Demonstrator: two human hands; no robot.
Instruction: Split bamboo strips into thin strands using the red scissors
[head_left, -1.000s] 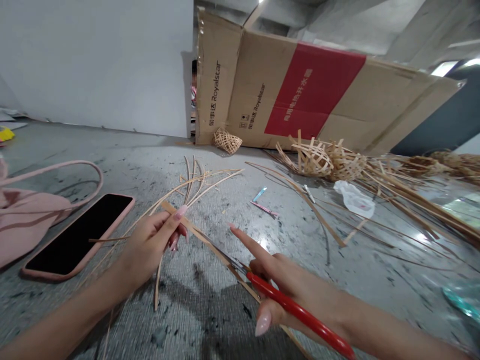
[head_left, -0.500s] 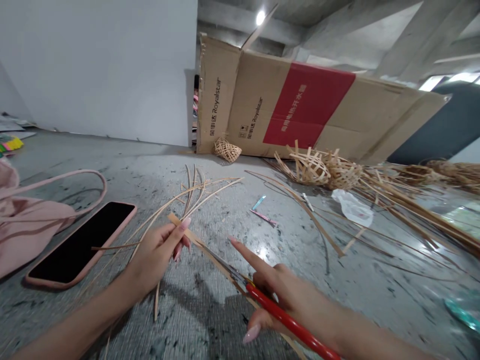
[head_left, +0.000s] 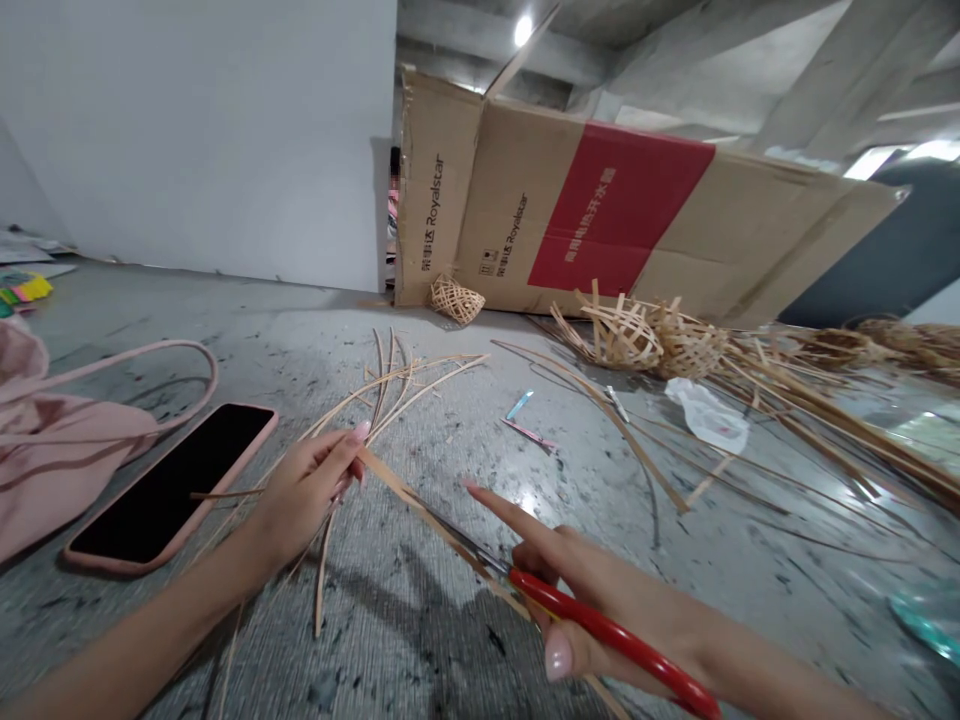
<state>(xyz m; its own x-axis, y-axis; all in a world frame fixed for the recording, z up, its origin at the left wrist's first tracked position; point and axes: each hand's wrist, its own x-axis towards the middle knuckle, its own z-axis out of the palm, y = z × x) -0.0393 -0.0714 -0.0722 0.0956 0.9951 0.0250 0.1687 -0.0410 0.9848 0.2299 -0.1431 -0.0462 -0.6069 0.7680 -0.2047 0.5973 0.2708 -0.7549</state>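
My left hand (head_left: pixel 304 490) pinches the upper end of a flat bamboo strip (head_left: pixel 390 478) between thumb and fingers. The strip slants down to the right, toward the bottom edge. In my right hand (head_left: pixel 570 570) are red-handled scissors (head_left: pixel 615 635), their blades lying along the strip with the tips a little short of my left hand. The right index finger is stretched out beside the blades. Just beyond and beneath my left hand lie several thin loose strips (head_left: pixel 390 385), crossing one another on the table.
A phone (head_left: pixel 172 485) and a pink bag (head_left: pixel 67 450) lie at left. Behind stand a cardboard box (head_left: pixel 510 200) and a small woven piece (head_left: pixel 457 299). Woven pieces (head_left: pixel 622 330), long strips (head_left: pixel 810 420), a plastic wrapper (head_left: pixel 709 412) and small blades (head_left: pixel 519 404) lie at right.
My left thumb and fingers have shifted slightly left and cover the strip's end, which stuck out before. The scissors and my right hand have moved slightly down and right.
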